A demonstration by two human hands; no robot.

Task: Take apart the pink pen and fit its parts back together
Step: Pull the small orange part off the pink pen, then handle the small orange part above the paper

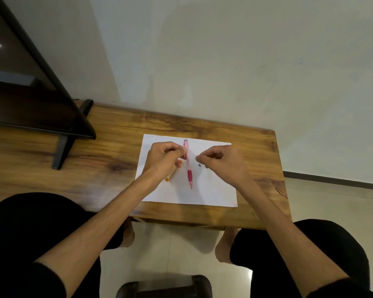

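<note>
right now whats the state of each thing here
pen: lying on the paper, looks assembled, left hand at its upper barrel
orange thing: lying on the paper, partly under the left hand
paper: flat on the table
left hand: fingers curled
right hand: fingers curled, pinching something small

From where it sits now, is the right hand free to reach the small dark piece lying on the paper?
Probably yes. The small dark piece lies bare on the white paper, just beside the right hand, with nothing between them. Its fingertips are pinched together, possibly already on something tiny, which I cannot make out.
</note>
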